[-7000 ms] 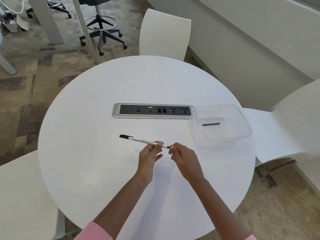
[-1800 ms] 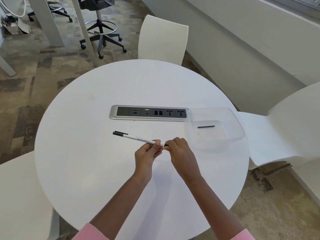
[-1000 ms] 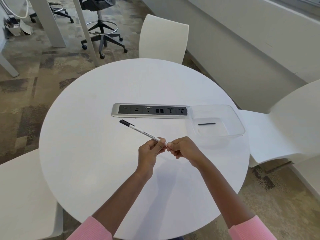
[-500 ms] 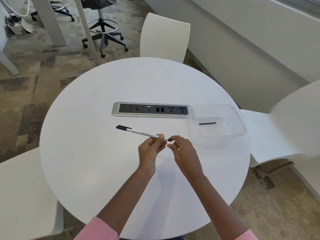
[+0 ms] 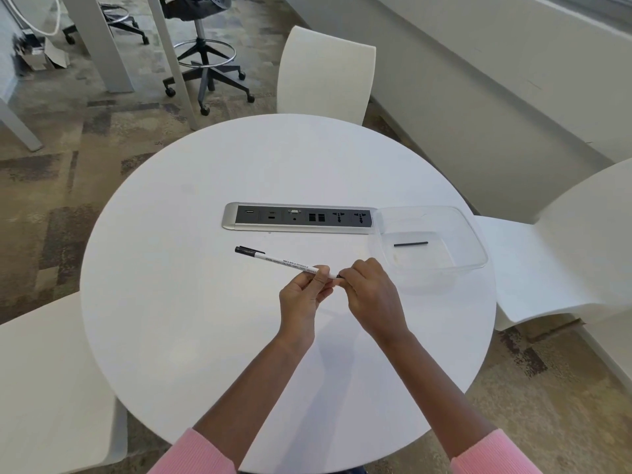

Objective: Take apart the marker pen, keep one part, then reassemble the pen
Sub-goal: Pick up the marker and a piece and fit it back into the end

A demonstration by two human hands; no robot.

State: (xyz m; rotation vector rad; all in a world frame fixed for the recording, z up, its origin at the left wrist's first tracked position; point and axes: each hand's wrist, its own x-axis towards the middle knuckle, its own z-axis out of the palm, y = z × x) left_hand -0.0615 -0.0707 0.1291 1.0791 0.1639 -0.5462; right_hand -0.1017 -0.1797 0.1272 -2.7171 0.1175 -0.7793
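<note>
A white marker pen (image 5: pixel 284 262) with a black cap at its far left end hovers over the round white table (image 5: pixel 178 302). My left hand (image 5: pixel 302 297) pinches the barrel near its right end. My right hand (image 5: pixel 371 294) closes its fingertips on the small black end piece (image 5: pixel 339 276) at that same end. A thin black rod-like pen part (image 5: pixel 410 244) lies in the clear plastic tray (image 5: pixel 475 241) to the right.
A silver power and data socket strip (image 5: pixel 297 217) is set into the table behind the pen, touching the tray's left edge. White chairs stand at the far side (image 5: pixel 325 70), the right (image 5: pixel 561 254) and the near left (image 5: pixel 44 388). An office stool (image 5: pixel 205 59) stands beyond.
The pen's capped end swung up and back down over the last second. Both hands have stayed on the pen's right end, the right fingers working at the black end piece.
</note>
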